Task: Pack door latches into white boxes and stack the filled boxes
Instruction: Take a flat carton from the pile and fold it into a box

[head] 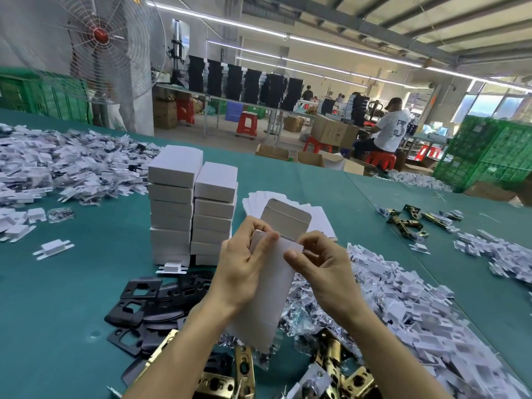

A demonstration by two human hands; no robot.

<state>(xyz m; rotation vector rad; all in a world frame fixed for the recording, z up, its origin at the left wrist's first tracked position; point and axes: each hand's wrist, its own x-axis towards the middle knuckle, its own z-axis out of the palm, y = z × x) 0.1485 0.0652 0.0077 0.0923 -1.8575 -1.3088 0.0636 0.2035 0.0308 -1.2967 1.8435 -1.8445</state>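
I hold a white box (269, 295) upright in front of me over the green table (72, 298), its top flap (285, 216) standing open. My left hand (244, 263) grips the box's left side with the thumb across its upper front. My right hand (322, 266) pinches the box's top right edge. Two stacks of closed white boxes (191, 208) stand just behind my left hand. Brass door latches (334, 361) lie at the near table edge below the box. What is inside the held box is hidden.
Black strike plates (149, 300) lie at lower left. Flat unfolded boxes (259, 201) sit behind my hands. Piles of white plastic parts and bagged screws (403, 300) spread right and at far left (57, 168). More brass latches (411, 220) lie at right. A seated person (385, 131) works beyond.
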